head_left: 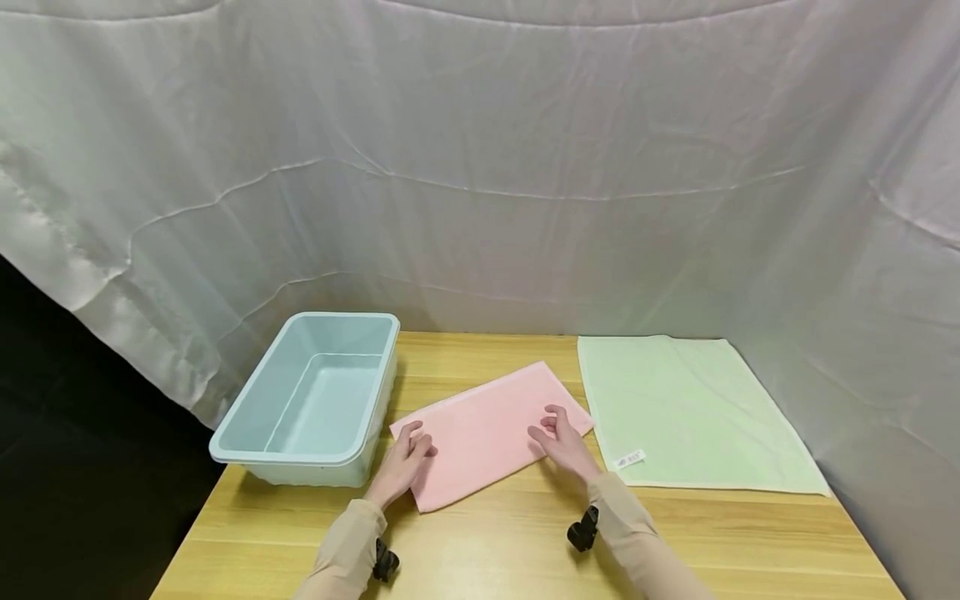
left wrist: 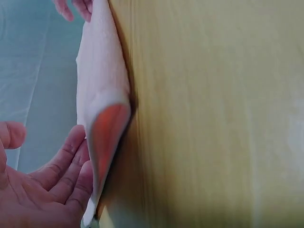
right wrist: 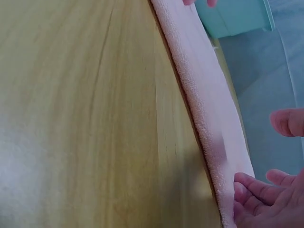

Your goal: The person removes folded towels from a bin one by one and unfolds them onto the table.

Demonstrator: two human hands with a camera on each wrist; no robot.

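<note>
A pink towel, folded over on itself, lies at a slant on the wooden table. My left hand is at its left end, fingers loosely bent and thumb apart. In the left wrist view, the fingertips touch the towel beside the gaping end of its fold. My right hand is over the towel's right part, thumb and fingers spread apart. The right wrist view shows its fingertips against the towel's surface. Neither hand pinches the cloth.
A light blue plastic tub stands on the table at the left, close to my left hand. To the right, a pale green towel with a white label lies spread flat. Grey curtain hangs behind the table.
</note>
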